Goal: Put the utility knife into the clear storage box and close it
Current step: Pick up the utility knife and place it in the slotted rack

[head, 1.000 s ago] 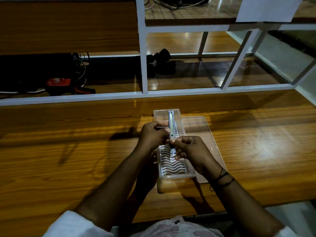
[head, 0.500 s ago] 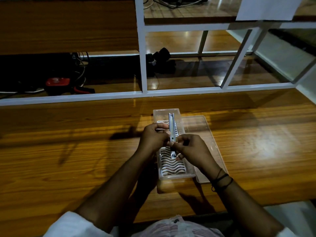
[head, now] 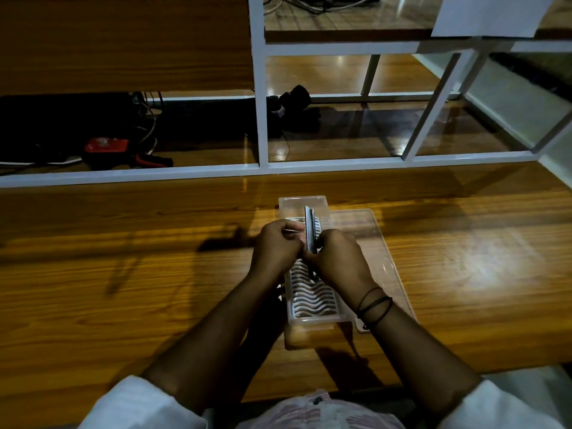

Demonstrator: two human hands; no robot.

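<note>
We see bare forearms, white sleeves pushed up approx to elbows. Left hand [head: 276, 249]: no rings or bands visible. Right hand [head: 340, 261]: few thin black cord bands [head: 374, 306] round wrist, loosely stacked. Pale pinkish patterned garment [head: 318, 411] at bottom edge; dim light, pattern unclear.

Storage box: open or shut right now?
Open. The clear storage box shows its wavy white insert uncovered, and its lid lies flat beside it on the right.
</note>
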